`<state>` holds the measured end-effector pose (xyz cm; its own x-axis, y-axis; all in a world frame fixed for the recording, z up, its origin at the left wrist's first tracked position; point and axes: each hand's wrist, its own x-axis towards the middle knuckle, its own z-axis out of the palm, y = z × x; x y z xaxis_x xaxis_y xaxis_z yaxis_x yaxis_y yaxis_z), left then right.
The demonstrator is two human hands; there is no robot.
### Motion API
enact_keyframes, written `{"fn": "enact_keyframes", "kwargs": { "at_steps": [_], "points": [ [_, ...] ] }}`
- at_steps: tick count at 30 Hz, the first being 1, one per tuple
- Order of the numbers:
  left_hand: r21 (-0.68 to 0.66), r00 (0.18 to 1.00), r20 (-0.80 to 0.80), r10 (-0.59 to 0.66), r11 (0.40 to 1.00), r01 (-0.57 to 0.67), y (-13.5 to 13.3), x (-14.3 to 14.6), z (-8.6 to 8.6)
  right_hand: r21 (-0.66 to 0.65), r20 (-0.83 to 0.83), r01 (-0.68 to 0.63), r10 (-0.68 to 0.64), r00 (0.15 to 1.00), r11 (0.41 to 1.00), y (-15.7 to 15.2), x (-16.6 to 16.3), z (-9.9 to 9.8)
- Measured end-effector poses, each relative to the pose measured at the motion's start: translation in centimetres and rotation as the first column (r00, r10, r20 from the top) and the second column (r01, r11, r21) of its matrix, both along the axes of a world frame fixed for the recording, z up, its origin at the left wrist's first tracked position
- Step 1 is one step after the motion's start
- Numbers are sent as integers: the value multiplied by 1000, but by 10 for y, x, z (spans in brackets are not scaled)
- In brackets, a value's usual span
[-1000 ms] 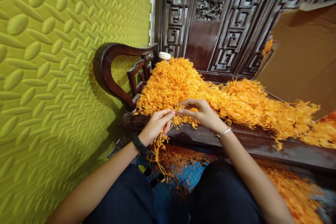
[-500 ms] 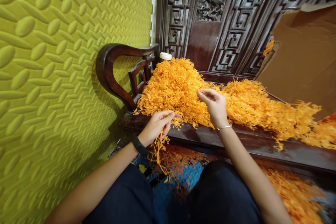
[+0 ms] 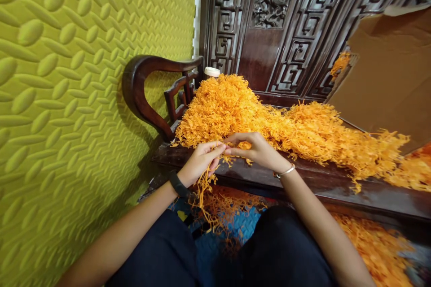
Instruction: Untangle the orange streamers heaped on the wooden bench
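The left hand [image 3: 201, 161] pinches orange strands [image 3: 203, 193] dangling before the table [image 3: 323, 184]; the right hand [image 3: 261, 150], narrow, meets it, its hold unclear. Beyond, a pile [image 3: 229, 107] sits beside the armrest [image 3: 132, 85], before jar [image 3: 212, 71] and cardboard [image 3: 387, 76].

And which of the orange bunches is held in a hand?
The thin bunch of strands dangling from the left hand. It alone hangs from a hand; the large heap rests on the bench, and other strands lie lower down.
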<state>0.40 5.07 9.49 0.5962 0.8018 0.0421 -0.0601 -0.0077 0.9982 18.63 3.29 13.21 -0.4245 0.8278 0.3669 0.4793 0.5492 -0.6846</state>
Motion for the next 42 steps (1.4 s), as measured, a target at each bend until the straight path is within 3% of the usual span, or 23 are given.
{"fn": "enact_keyframes", "kwargs": {
  "at_steps": [4, 9, 11, 13, 14, 16, 19, 21, 23, 25, 27, 29, 32, 37, 42],
  "points": [
    [15, 1000, -7, -9, 1000, 9, -2, 3, 1, 55, -96, 170, -164, 982, 984, 1, -6, -2],
    [-43, 997, 75, -7, 999, 10, -2, 6, 5, 141, -300, 389, -335, 893, 910, 9, -9, -7],
    [-64, 995, 98, -3, 998, 9, -4, 5, 5, 169, -462, 526, -405, 789, 833, 16, -2, -9],
    [-64, 996, 93, -5, 998, 11, -6, 4, 5, 199, -596, 681, -465, 655, 705, 26, 10, -12],
    [-59, 996, 86, 2, 998, 3, -7, 4, 4, 227, -601, 718, -485, 635, 659, 31, 16, -15],
    [-43, 996, 84, 40, 998, -36, -6, 2, 4, 323, -479, 703, -531, 699, 633, 42, 25, -22],
    [-28, 987, 96, 132, 991, -130, -2, -2, 3, 392, -197, 635, -613, 765, 666, 51, 25, -30],
    [-19, 980, 94, 174, 985, -173, 1, -4, 2, 368, -115, 600, -606, 787, 710, 49, 19, -30],
    [-1, 978, 83, 194, 981, -194, 3, -6, 2, 304, -109, 496, -488, 866, 813, 41, 10, -26],
    [15, 977, 74, 201, 979, -202, 4, -8, 2, 184, -84, 294, -283, 955, 938, 30, 1, -18],
    [18, 977, 72, 200, 979, -202, 3, -8, 2, 49, -21, 92, -91, 996, 995, 19, -6, -12],
    [12, 978, 79, 195, 981, -196, 2, -8, 2, -29, 27, -18, 19, 999, 999, 13, -11, -8],
    [7, 983, 92, 161, 987, -163, 0, -8, 3, -101, -50, -45, 40, 998, 994, 11, -13, -8],
    [-16, 982, 151, 114, 993, -113, -4, -6, 8, -263, -400, 62, -167, 901, 963, 11, -16, -10],
    [-40, 965, 196, 176, 984, -171, -7, 2, 10, -264, -561, 172, -296, 773, 949, 12, -29, -13]
  ]
}}
